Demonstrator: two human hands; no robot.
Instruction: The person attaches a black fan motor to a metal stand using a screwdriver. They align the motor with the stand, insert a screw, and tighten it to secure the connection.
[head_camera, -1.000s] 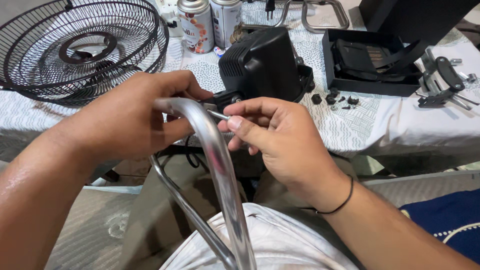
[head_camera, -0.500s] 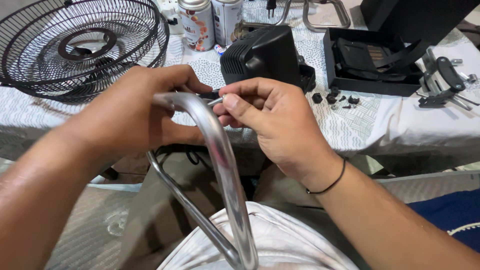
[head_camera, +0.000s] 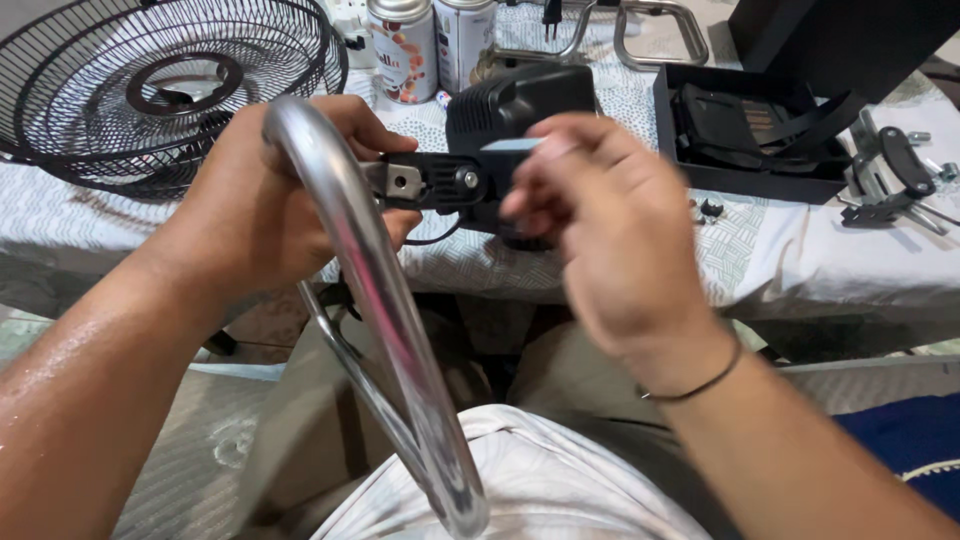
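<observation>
My left hand (head_camera: 250, 205) is closed around the upper bend of a curved chrome tube stand (head_camera: 372, 280) that runs down to my lap. Beside that hand, a black bracket (head_camera: 440, 182) with a small metal tab sticks out from the black fan motor housing (head_camera: 520, 100) on the table. My right hand (head_camera: 610, 235) is blurred and hovers in front of the motor housing with its fingers curled. I cannot make out whether it holds anything.
A black wire fan grille (head_camera: 150, 90) lies at the table's left. Two spray cans (head_camera: 405, 50) stand behind the motor. A black tray (head_camera: 740, 120) with parts, loose screws (head_camera: 710, 207) and a metal clamp (head_camera: 890, 165) sit to the right. Another chrome frame (head_camera: 650, 15) lies at the back.
My left hand has lifted the chrome tube up and to the left, uncovering the black bracket. My right hand has left the small metal pin at the tube and swung right.
</observation>
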